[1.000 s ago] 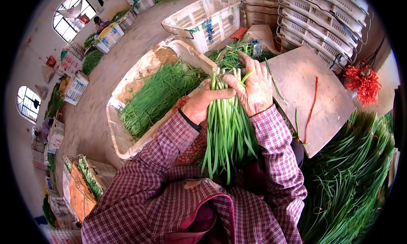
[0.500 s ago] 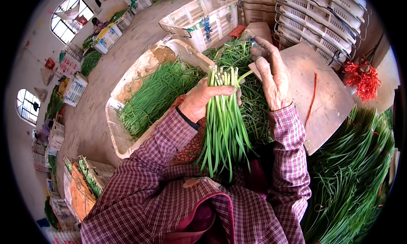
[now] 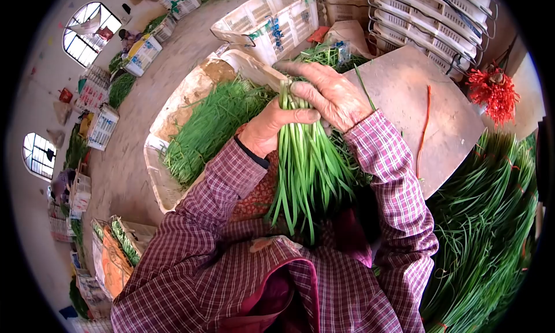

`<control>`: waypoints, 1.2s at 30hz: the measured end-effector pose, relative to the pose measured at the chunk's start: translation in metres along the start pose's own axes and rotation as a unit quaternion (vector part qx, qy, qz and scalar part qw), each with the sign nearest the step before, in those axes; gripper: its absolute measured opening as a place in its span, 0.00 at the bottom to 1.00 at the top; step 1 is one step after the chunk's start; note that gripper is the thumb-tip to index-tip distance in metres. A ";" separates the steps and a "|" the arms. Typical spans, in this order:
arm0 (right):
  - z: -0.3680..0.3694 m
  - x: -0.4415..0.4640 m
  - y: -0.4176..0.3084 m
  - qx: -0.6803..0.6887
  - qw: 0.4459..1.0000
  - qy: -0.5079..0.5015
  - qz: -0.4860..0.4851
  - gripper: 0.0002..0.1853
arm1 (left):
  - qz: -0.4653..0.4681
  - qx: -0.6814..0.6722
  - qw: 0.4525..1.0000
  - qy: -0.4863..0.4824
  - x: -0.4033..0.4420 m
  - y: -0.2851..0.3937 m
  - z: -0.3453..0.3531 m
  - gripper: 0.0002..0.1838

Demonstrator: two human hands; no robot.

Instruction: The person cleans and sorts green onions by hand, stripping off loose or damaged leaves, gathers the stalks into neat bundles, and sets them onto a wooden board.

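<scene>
My left hand (image 3: pixel 272 124) is wrapped round a bunch of green stalks (image 3: pixel 306 171), its thumb across the front below the pale ends. The leaves hang down over my lap. My right hand (image 3: pixel 332 96) lies over the pale top ends, thumb bent against them and fingers reaching past, the fingertips blurred; whether it grips any stalk is not clear. Left of the bunch, a white crate (image 3: pixel 159 179) holds loose green stalks (image 3: pixel 214 124). A board (image 3: pixel 404 90) with a red tie (image 3: pixel 426 130) on it lies to the right.
Tied green bunches (image 3: pixel 480 229) are heaped at the lower right. Red ties (image 3: pixel 494 96) hang at the right. An upright white crate (image 3: pixel 295 32) and stacked crates (image 3: pixel 428 20) stand behind. A person (image 3: pixel 124 38) sits among crates at the far left.
My right hand moved away from the bunch to the right, fingers apart, then came back over its top ends. My left hand has kept its hold. The view has shifted slightly.
</scene>
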State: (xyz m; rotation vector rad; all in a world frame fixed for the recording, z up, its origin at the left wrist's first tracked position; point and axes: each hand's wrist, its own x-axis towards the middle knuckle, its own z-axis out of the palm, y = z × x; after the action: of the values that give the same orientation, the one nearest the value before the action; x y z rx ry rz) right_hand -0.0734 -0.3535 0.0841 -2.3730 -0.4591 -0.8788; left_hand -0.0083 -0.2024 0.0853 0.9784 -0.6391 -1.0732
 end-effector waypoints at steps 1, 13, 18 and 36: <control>-0.005 0.002 -0.008 0.171 0.979 0.008 0.113 0.24 | 0.007 0.009 1.000 0.009 0.002 0.005 -0.001 0.18; 0.026 -0.064 0.031 0.216 0.921 -0.080 0.313 0.26 | 0.273 -0.038 0.961 0.020 0.011 0.133 -0.064 0.09; 0.014 -0.118 0.062 0.023 0.956 -0.039 0.289 0.29 | 0.325 -0.047 0.944 0.031 0.002 0.146 -0.075 0.08; 0.025 0.014 -0.043 0.089 0.967 0.190 0.146 0.09 | 0.246 0.045 0.968 0.011 0.023 0.102 -0.042 0.12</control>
State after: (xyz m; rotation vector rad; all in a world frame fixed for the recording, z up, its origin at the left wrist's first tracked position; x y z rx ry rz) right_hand -0.0722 -0.3025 0.0941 -1.9794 -0.0314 -1.0703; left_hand 0.0779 -0.1941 0.1568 0.8467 -0.8650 -0.5977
